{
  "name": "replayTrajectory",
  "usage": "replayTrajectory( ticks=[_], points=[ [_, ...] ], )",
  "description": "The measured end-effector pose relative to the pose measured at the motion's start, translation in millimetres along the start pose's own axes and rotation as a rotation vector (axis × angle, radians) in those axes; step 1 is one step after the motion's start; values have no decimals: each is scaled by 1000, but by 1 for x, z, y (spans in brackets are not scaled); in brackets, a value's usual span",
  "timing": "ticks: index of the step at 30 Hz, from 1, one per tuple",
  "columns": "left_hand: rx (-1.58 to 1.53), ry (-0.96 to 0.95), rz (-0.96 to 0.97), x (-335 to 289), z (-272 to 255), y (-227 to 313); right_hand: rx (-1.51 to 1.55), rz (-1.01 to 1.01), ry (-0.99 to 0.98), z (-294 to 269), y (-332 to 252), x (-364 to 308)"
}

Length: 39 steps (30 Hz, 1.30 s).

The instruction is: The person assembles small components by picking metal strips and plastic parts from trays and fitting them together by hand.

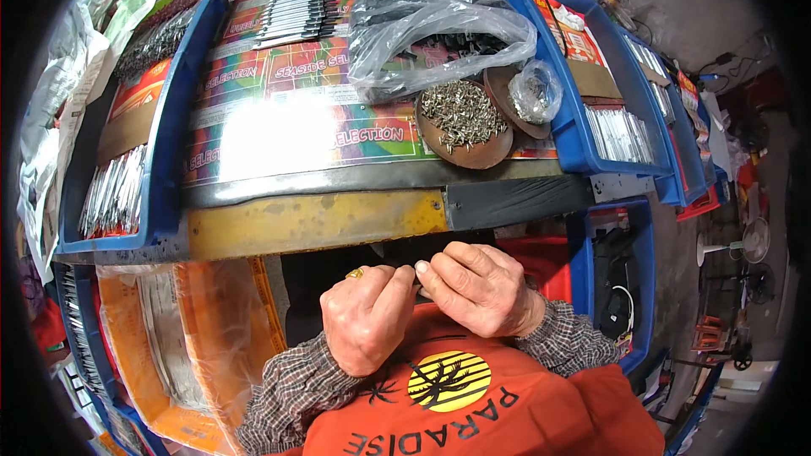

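My left hand (367,318) and my right hand (479,289) meet in front of my body, just below the near edge of the table (338,218). Both are closed, with thumbs and fingertips pinched together. Whatever sits between the fingertips is too small and covered to name. A ring shows on a finger of the left hand. Beyond the right hand, a brown bowl (446,150) on the table holds a heap of small silvery metal pieces (465,111). Behind it lies a clear plastic bag (397,21) with dark parts inside.
Slim pen-like sticks (291,2) lie in a row at the back. Blue trays (165,160) (562,110) of similar pieces flank the table. A small clear bag (536,91) rests in another brown dish. Below left stands an orange crate (215,321); below right, another blue bin (646,279).
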<state>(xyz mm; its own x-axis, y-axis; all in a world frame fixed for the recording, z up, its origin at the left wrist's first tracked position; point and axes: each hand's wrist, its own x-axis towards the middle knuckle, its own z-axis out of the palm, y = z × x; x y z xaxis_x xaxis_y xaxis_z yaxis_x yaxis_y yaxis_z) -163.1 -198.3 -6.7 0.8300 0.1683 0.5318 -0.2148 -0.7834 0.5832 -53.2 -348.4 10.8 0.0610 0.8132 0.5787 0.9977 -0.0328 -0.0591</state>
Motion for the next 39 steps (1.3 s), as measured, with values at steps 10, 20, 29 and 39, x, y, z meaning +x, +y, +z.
replayTrajectory(
  ticks=[10, 20, 29, 39],
  points=[
    [41, 9, 28, 13, 0, 1, 182, 161, 97, -3, 25, 5],
    [29, -6, -49, 11, 0, -6, -104, 476, 60, -3, 75, 18],
    [20, 26, -27, 10, 3, -14, -109, 490, 34, 2, 73, 20],
    [-39, -13, -91, 14, -3, -10, 67, 532, 130, 2, 76, 19]
  ],
)
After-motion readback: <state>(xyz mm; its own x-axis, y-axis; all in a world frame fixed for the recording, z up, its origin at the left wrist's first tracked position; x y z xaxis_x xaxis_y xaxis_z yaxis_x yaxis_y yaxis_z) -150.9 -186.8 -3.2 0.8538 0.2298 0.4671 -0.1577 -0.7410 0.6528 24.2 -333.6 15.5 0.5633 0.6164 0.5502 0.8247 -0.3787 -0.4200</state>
